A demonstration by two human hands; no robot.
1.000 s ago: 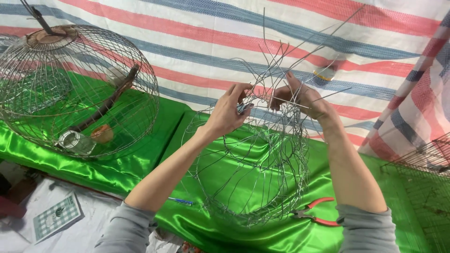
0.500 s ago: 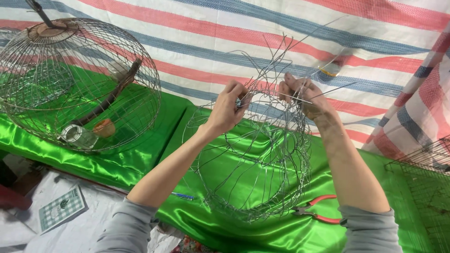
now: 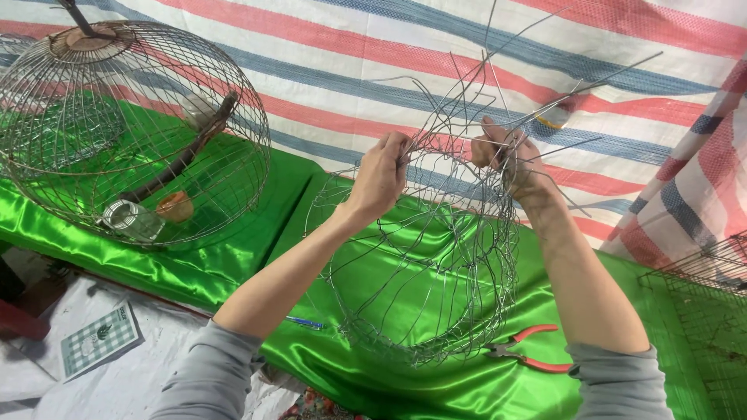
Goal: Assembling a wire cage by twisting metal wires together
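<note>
Hands (image 3: 443,167) lower on wire frame (image 3: 428,280)

Even, bright diffuse light; sheen glares on green satin cloth (image 3: 436,233) below the hands; focus sharp, slight wide-angle curvature at edges.

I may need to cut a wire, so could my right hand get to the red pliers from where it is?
Probably yes: the right hand grips the wire frame, but the red pliers lie uncovered on the green cloth below that forearm.

Striped red-blue-white tarp (image 3: 373,54) as backdrop; shiny green cloth (image 3: 233,264) over table; white floor sheet (image 3: 148,381).
</note>
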